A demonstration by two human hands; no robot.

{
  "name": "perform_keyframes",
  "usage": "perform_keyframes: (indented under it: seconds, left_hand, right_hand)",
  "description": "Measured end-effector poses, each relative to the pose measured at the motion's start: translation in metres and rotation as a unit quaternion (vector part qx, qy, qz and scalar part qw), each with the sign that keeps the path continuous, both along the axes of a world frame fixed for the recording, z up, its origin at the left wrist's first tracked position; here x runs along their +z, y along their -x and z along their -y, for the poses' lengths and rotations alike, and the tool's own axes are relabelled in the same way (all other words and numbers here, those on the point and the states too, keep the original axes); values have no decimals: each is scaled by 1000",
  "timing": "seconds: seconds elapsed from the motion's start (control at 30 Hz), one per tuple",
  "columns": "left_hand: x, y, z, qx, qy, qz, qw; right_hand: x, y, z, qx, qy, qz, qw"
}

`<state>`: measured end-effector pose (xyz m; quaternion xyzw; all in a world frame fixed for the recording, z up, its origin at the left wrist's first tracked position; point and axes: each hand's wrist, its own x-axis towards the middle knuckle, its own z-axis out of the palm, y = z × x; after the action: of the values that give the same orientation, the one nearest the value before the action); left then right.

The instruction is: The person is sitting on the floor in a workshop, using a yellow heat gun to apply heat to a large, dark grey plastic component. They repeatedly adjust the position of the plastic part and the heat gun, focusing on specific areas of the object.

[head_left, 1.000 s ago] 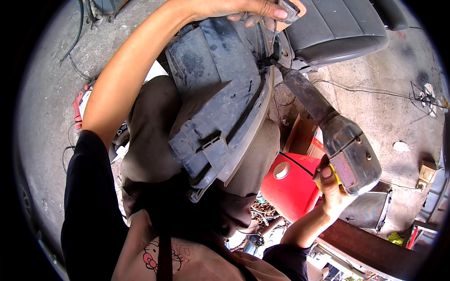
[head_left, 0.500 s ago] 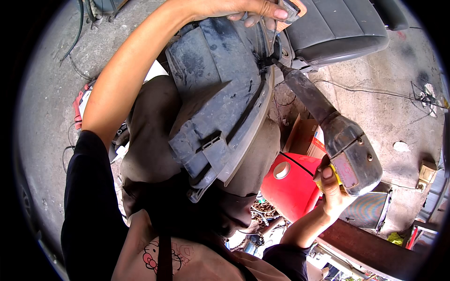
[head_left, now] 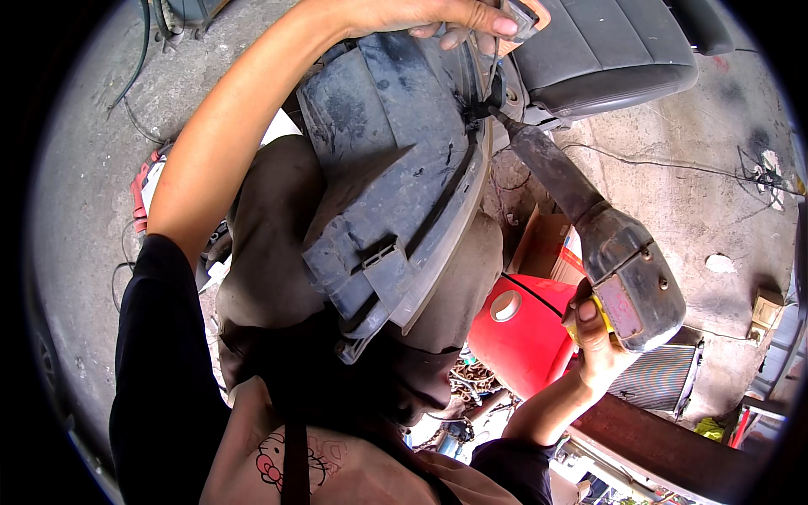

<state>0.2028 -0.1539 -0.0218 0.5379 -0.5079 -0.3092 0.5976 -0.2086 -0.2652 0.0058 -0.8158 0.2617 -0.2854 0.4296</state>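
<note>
A concrete floor (head_left: 76, 219) filled the left of the frame. From lower left, the left forearm rose to the top centre, where the left hand (head_left: 438, 15) was closed over the top edge of a grey plastic housing (head_left: 396, 168), fingers (head_left: 492, 21) curled around a small orange-edged piece. The housing lay across the centre of the frame, resting on the person's lap. It looked stiff, bulky but fairly light, dusty rather than slippery, with thin ribs and clips that might snap; its thick rim seemed the safest hold. Right of centre, a worn power driver (head_left: 614, 261) slanted up, its tip meeting the housing near the top. The right hand (head_left: 593, 345), lower right, was wrapped around the driver's grip. A red can (head_left: 526, 337) sat behind it. Compared with the earlier frames, hands, housing and driver had barely moved.
</note>
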Motion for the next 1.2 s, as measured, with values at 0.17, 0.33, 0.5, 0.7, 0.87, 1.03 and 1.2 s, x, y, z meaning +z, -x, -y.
perform_keyframes:
  seconds: [0.17,0.33,0.5,0.7,0.87,1.03,1.2]
  left_hand:
    - [1,0,-3,3,-2,-4,1000]
    - [3,3,-2,1,-4,4,1000]
    - [3,3,-3,3,-4,2,1000]
    - [2,4,-2,1,-5,-1,1000]
    - [2,5,0,-1,-2,-1,1000]
    - [1,4,-2,-2,5,-12,1000]
    - [0,4,-2,1,-5,-21,1000]
  right_hand:
    - [3,9,11,47,39,-52,997]
    - [-3,-14,-5,8,37,47,998]
    - [0,7,4,-7,7,-31,999]
    - [5,1,-1,-7,1,-30,1000]
    - [-2,-14,-5,7,36,56,998]
    - [-2,15,9,-45,49,-91,994]
    - [-3,13,8,-44,29,-69,996]
